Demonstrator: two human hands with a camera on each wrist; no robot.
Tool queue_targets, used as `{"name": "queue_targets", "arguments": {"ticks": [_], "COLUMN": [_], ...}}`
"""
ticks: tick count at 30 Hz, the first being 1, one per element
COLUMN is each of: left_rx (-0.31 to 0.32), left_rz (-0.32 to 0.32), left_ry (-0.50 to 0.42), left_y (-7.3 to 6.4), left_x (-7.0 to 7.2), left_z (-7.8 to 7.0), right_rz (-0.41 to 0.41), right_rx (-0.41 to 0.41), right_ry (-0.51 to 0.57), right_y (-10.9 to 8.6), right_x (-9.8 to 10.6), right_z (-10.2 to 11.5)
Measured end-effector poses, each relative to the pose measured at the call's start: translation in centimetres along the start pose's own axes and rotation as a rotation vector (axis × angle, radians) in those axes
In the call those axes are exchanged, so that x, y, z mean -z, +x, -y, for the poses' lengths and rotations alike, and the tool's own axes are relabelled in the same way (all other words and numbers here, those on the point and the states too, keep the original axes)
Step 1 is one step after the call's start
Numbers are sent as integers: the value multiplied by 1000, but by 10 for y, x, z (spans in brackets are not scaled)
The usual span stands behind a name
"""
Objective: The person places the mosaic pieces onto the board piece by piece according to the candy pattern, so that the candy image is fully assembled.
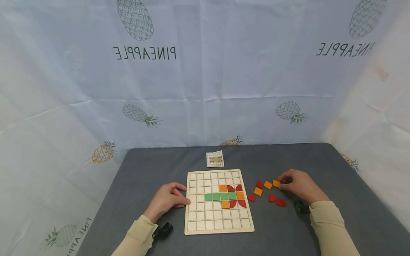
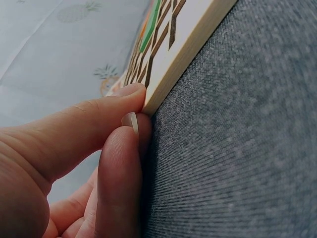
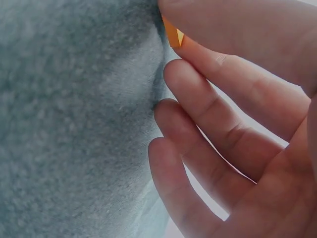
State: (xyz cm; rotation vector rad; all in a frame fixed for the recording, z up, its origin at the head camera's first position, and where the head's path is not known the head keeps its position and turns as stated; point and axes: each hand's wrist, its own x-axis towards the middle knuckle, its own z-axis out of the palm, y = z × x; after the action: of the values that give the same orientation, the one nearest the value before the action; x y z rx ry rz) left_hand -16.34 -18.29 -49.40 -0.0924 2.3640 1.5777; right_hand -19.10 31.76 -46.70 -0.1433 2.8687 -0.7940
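My left hand [image 1: 164, 201] pinches the left edge of the wooden grid board [image 1: 209, 215]; in the left wrist view the thumb lies on top of the board's edge [image 2: 171, 79] with a fingertip below it. Green squares [image 1: 216, 196] form a row on the board, with orange squares and red quarter-round pieces around its right end. To the right of the board, my right hand [image 1: 301, 184] holds an orange square tile [image 1: 276, 183] between thumb and index finger. The right wrist view shows only a sliver of that tile [image 3: 172, 33], the rest hidden by the thumb.
Loose orange squares [image 1: 268, 185] and red quarter-round pieces [image 1: 281, 203] lie between the board and my right hand. Behind the board sits a small pattern card [image 1: 215, 159] on the grey table [image 1: 160, 163]. A pineapple-print curtain [image 1: 224, 78] hangs behind.
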Motion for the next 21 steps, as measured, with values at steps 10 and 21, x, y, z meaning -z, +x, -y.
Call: {"name": "queue_targets", "arguments": {"ticks": [10, 21], "left_rx": [-4, -15], "left_rz": [3, 21], "left_ry": [-4, -29], "left_y": [-2, -2], "left_x": [0, 1], "left_z": [0, 0], "right_rz": [-61, -20], "right_rx": [76, 161], "right_ry": [-26, -10], "right_y": [3, 30], "right_x": [-13, -50], "right_z": [30, 114]}}
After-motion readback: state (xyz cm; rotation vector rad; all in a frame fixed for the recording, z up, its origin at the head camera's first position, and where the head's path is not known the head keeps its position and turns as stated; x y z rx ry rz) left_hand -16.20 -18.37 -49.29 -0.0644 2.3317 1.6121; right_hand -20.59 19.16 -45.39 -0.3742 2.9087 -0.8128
